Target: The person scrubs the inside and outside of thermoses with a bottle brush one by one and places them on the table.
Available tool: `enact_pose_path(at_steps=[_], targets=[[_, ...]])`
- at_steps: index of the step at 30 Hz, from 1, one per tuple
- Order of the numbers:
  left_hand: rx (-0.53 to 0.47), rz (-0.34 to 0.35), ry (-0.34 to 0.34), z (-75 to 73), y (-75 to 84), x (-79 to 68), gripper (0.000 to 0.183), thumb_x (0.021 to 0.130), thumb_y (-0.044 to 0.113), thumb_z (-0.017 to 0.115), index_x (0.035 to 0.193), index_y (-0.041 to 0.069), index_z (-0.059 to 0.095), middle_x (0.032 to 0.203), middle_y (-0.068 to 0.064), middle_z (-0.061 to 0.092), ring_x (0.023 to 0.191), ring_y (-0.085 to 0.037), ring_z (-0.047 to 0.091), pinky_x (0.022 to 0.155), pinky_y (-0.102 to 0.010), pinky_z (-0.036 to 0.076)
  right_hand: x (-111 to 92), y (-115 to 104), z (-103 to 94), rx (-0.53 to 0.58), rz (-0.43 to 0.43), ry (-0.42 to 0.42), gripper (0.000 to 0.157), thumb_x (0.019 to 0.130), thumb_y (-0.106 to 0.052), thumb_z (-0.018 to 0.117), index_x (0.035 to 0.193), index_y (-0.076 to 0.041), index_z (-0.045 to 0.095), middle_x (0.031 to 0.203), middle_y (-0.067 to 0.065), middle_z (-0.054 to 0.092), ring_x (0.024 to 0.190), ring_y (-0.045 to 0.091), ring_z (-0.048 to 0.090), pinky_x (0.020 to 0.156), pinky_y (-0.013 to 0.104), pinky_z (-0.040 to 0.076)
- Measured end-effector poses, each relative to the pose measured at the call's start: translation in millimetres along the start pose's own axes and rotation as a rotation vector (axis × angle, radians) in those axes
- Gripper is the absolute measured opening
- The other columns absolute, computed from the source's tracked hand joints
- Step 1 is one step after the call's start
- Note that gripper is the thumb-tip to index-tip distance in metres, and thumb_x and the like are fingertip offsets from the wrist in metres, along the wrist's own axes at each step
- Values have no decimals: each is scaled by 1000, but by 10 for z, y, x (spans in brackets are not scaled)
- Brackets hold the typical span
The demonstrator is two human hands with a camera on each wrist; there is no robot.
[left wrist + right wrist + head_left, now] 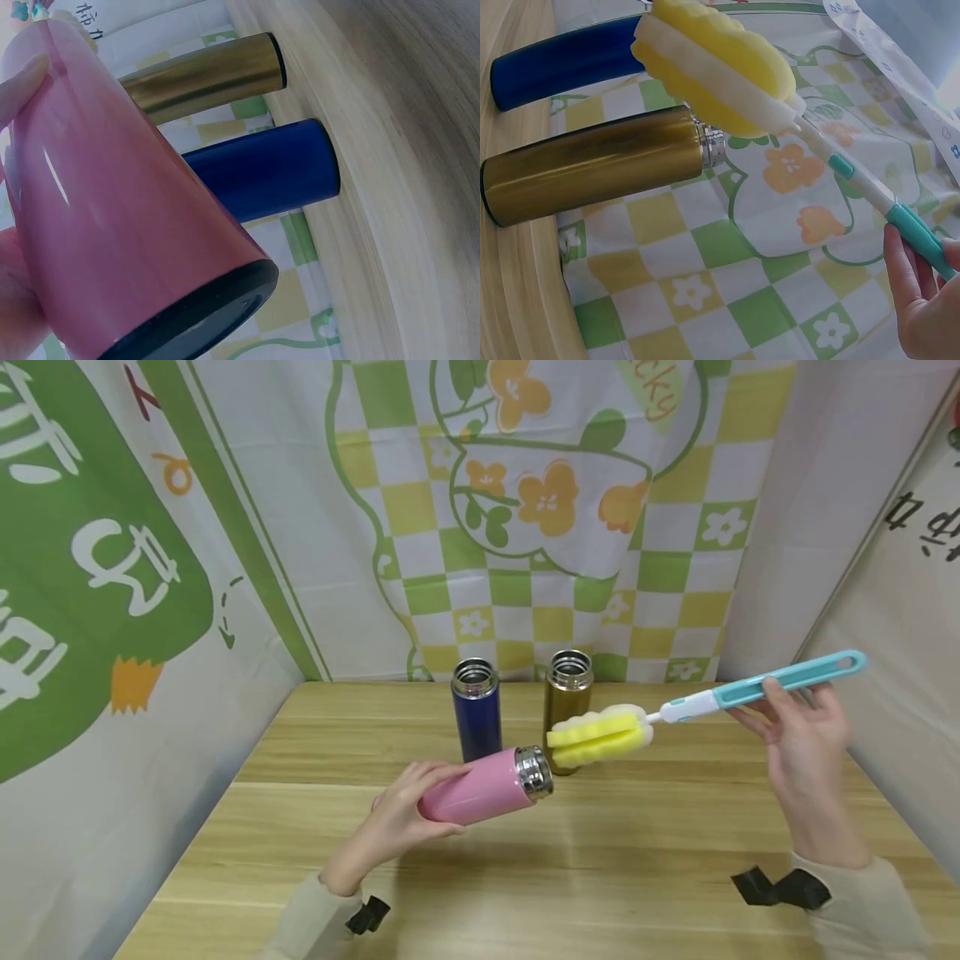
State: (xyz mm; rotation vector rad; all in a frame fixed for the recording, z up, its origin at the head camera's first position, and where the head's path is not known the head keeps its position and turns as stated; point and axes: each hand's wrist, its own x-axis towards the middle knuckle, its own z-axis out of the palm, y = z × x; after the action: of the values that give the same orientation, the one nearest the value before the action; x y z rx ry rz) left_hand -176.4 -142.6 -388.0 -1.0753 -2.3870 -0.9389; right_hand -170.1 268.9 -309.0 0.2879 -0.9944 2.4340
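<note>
My left hand (408,810) grips a pink thermos bottle (483,789) round its body, tilted over the table with its open steel mouth toward the right. In the left wrist view the dark base of the pink bottle (142,210) faces the camera. My right hand (810,743) holds a bottle brush (765,687) by its teal handle. The brush's yellow and white sponge head (600,735) points left, right by the pink bottle's mouth. In the right wrist view the fingers (904,277) pinch the handle, and the sponge (712,71) shows no part inside a bottle.
Behind the pink bottle a blue thermos bottle (477,714) stands upright and uncapped. To its right stands a gold thermos bottle (567,693), also uncapped, partly behind the sponge. The wooden table (300,860) meets a printed cloth (540,527) at the back.
</note>
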Motion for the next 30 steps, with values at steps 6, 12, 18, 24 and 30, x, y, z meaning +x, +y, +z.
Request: enact_pose_path(at_steps=[6,12,18,24,30], targets=[[2,-29,9,6,41,25,70,56,25,82,120,16,54,111,-3,55,101,-18,49,78,-39,46,45,80,37,-54,-27,7,14,80,11,54,92,6,48,75,15,62,68,26,65,62,41,49],[-4,7,10,22,46,66,71,55,23,82,120,14,54,111,-5,55,100,-19,49,80,-40,46,57,176,117,-106,11,4,19,79,7,57,95,3,47,78,14,64,69,23,65,63,39,50],[25,17,1,38,58,88,70,57,28,80,120,15,54,112,-6,54,101,-20,49,81,-41,45,73,221,181,-99,12,-1,20,80,6,57,97,3,47,79,14,62,69,24,64,65,39,49],[42,13,3,41,62,116,69,57,25,81,119,15,55,111,-6,55,101,-20,49,80,-41,46,94,236,246,-52,-1,41,21,78,7,59,95,3,47,78,14,59,68,25,64,66,41,49],[77,12,1,49,43,138,67,59,27,80,120,16,55,109,-6,56,98,-18,48,78,-38,46,94,256,294,-22,-4,38,22,79,7,58,95,3,45,77,14,59,69,25,64,67,41,49]])
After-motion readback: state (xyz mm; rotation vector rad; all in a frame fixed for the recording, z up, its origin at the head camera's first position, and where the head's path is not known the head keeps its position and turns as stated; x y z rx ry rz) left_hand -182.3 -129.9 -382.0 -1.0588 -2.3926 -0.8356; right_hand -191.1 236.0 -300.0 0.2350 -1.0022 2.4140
